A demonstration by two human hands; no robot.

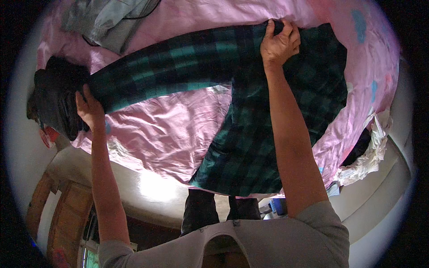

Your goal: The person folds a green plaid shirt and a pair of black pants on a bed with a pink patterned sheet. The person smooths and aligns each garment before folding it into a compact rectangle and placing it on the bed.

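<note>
A dark green and black plaid garment (187, 57) lies spread on a pink bed cover (167, 130). One long narrow part reaches left, and a wider part comes down towards me. My right hand (280, 43) pinches the garment's far edge between thumb and bent fingers. At the end of the narrow part, my left hand (91, 109) touches the cloth, beside a stack of dark folded clothes (58, 97). Whether its fingers grip the cloth cannot be told.
A grey garment with dark trim (107, 26) lies at the far left of the bed cover. Crumpled white material (363, 164) surrounds something black at the right edge. A wooden door (68, 214) stands at lower left. A blue object (279, 206) is below the bed's near edge.
</note>
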